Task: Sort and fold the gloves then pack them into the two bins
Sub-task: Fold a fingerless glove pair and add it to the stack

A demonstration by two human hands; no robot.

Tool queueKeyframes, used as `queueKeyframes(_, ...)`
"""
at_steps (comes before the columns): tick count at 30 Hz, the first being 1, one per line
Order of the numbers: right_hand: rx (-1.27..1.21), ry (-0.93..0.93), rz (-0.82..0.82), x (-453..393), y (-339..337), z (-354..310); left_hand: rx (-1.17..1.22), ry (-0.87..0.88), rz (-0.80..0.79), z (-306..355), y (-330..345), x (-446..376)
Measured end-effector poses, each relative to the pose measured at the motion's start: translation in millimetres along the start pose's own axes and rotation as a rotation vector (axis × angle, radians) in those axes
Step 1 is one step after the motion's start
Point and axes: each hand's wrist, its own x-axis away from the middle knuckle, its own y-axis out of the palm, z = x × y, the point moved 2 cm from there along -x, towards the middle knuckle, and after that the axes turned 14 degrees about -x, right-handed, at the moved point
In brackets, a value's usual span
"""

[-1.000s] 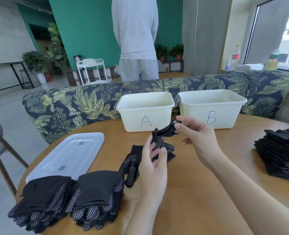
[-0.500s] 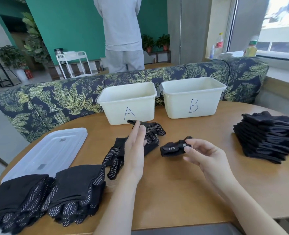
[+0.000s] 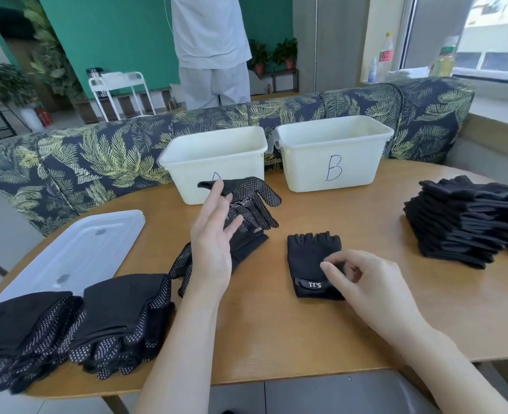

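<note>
My left hand (image 3: 214, 246) holds a black dotted glove (image 3: 251, 201) up in the air in front of bin A (image 3: 187, 174). A second dotted glove (image 3: 248, 245) lies on the table under that hand. My right hand (image 3: 375, 289) pinches the middle of a black fingerless glove (image 3: 306, 255), which lies flat on the table with its white logo toward me. Bin B (image 3: 306, 171) stands to the right of bin A. Both bins are white and look empty from here.
Two piles of folded dotted gloves (image 3: 118, 312) sit at the near left edge. A tall stack of black gloves (image 3: 461, 225) is at the right. A white lid (image 3: 76, 249) lies at the left. A sofa and a standing person (image 3: 211, 49) are behind the round wooden table (image 3: 306, 339).
My right hand brought the fingerless glove down from the air and it now lies flat on the table. My left hand lifted a dotted glove off the table toward bin A.
</note>
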Motion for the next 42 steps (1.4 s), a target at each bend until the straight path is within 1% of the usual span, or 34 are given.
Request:
queueKeyframes(4, 0.002, -0.108, -0.205, -19.1, 39.2, -26.4, -0.054, 0.036, 0.012, 6.7, -5.3, 2.8)
queueKeyframes(7, -0.006, -0.146, -0.352, -37.8, 78.9, -38.7, -0.126, 0.061, 0.021, 7.2, -10.7, 5.7)
queueKeyframes(10, -0.006, -0.146, -0.425, -55.0, 110.0, -45.9, -0.137, 0.063, 0.061, 5.7, -20.0, 9.8)
queueKeyframes(13, -0.019, -0.086, -0.473, -67.6, 128.6, -45.7, -0.141, 0.053, 0.088, 2.5, -25.7, 18.9)
queueKeyframes(16, 0.084, -0.031, -0.516, -72.6, 140.0, -41.3, -0.179, 0.052, 0.095, 0.6, -30.2, 21.6)
queueKeyframes(18, 0.139, -0.032, -0.501, -73.2, 143.1, -40.6, -0.183, 0.038, 0.097, -1.3, -34.9, 17.6)
queueKeyframes(21, 0.184, -0.082, -0.457, -73.1, 143.9, -43.0, -0.179, 0.010, 0.098, -3.7, -37.0, 13.7)
queueKeyframes(24, 0.173, -0.115, -0.422, -73.0, 144.9, -44.5, -0.162, -0.002, 0.090, -4.3, -33.5, 15.7)
queueKeyframes(27, 0.129, -0.086, -0.413, -75.3, 141.0, -45.2, -0.151, -0.013, 0.092, -4.1, -30.6, 17.0)
queueKeyframes(31, -0.036, -0.035, -0.361, -78.4, 117.6, -46.2, -0.152, -0.014, 0.072, -1.9, -25.0, 15.1)
queueKeyframes(34, -0.205, 0.059, -0.311, -80.5, 92.0, -47.2, -0.149, -0.004, 0.072, -0.8, -23.3, 13.3)
queueKeyframes(36, -0.238, 0.109, -0.284, -82.0, 77.4, -49.4, -0.146, 0.013, 0.087, 0.4, -22.7, 10.6)
queueKeyframes(38, -0.326, 0.131, -0.238, -83.9, 66.0, -52.3, -0.134, 0.025, 0.086, 2.2, -19.7, 6.6)
queueKeyframes(40, -0.467, 0.153, -0.185, -86.7, 55.3, -53.2, -0.119, 0.023, 0.070, 3.1, -15.2, 1.9)
queueKeyframes(42, -0.533, 0.153, -0.135, -90.5, 44.1, -53.1, -0.092, 0.007, 0.057, 1.1, -10.0, -3.7)
